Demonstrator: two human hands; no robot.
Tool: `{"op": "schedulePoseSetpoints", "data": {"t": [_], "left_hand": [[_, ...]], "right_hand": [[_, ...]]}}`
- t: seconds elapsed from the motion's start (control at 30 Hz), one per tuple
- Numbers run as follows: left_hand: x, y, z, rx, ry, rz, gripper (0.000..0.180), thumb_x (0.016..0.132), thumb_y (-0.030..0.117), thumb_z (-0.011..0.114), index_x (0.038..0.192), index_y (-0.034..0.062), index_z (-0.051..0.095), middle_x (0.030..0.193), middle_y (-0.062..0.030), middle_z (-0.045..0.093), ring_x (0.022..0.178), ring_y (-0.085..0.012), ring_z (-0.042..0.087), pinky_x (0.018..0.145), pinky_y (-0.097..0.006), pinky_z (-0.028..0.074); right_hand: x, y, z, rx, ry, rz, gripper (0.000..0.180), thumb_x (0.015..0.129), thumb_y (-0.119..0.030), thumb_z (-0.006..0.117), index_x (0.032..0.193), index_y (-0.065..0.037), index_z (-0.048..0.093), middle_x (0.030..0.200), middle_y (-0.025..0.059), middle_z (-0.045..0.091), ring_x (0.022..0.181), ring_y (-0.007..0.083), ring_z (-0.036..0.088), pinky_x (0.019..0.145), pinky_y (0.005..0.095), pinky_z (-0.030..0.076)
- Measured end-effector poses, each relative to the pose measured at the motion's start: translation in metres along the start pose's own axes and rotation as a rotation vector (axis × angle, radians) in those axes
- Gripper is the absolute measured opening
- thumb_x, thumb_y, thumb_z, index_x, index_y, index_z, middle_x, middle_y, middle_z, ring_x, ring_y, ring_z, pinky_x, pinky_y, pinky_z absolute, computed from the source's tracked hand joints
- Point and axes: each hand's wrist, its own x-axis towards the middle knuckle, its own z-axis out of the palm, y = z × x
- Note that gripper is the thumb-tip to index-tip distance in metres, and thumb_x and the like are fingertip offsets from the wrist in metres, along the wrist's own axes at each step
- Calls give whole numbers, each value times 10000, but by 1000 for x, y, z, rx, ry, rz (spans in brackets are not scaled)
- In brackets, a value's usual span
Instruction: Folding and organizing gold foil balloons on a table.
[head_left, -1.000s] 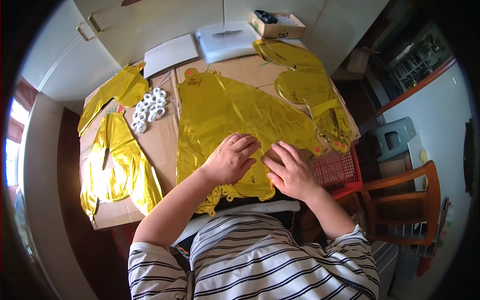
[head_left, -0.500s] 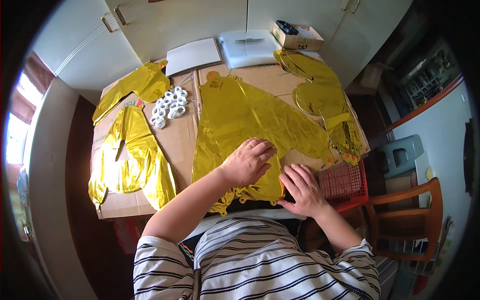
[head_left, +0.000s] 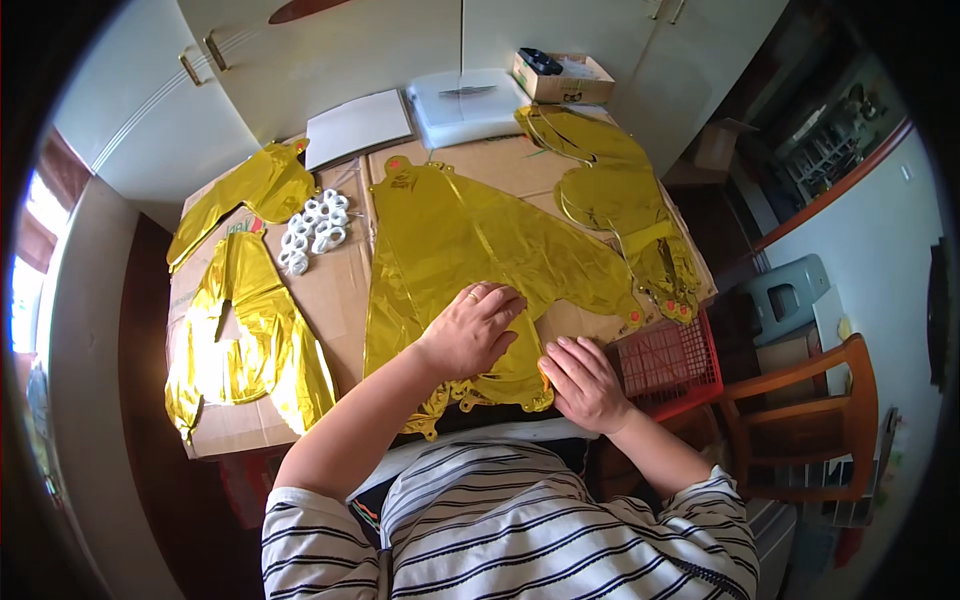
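A large flat gold foil balloon (head_left: 440,240) lies across the middle of the cardboard-covered table, its tabbed near edge close to my body. My left hand (head_left: 470,328) rests on its lower part, fingers loosely bent and thumb apart. At the balloon's near right edge, my right hand (head_left: 585,385) has its fingers closed on the foil, which bends up with an orange glint; the thumb is partly hidden. Two more gold foil balloons, one nearer (head_left: 250,330) and one farther (head_left: 245,195), lie at the left. Further gold foil balloons (head_left: 620,190) overlap along the right side.
Several white ribbon rolls (head_left: 318,222) are heaped left of the middle balloon. Along the back are a white sheet stack (head_left: 358,128), a clear plastic pack (head_left: 465,105) and a small box (head_left: 565,82). A red basket (head_left: 670,360) and wooden chair (head_left: 800,430) stand at the right.
The whole view has shifted a little, so the table appears farther left. My right hand has closed in on the balloon's edge, and the foil there now bends up. My left hand stays on the foil.
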Motion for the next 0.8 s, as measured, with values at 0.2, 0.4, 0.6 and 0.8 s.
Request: {"op": "schedulePoseSetpoints", "data": {"t": [0.2,0.4,0.6,0.8], "left_hand": [[1,0,0,-1,-45,-19,480,863,184,669,1294,-11,585,1296,-155,542,1202,-329,517,1053,-414,419],[0,0,1,25,-73,-29,483,895,244,649,1301,-7,574,1330,-141,529,1240,-310,495,1095,-406,391],[-1,-1,-2,7,-82,-28,477,903,243,636,1304,-8,573,1341,-150,522,1241,-321,492,1101,-421,381],[-3,-1,-1,13,-116,-54,479,926,253,618,1331,6,552,1368,-140,491,1258,-324,469,1106,-421,372]], "right_hand": [[4,1,-3,11,71,-42,243,894,-115,605,1092,-7,695,1184,144,671,1128,292,635,1034,445,467],[8,14,-12,142,14,-147,270,828,-159,671,1059,-22,699,1145,141,678,1064,297,655,997,427,490],[57,57,-34,697,131,409,293,835,-231,716,1032,-16,684,995,132,712,884,220,690,815,356,553],[163,132,12,698,-370,1101,421,796,-344,791,992,17,696,954,157,720,870,241,700,787,345,559]]}}
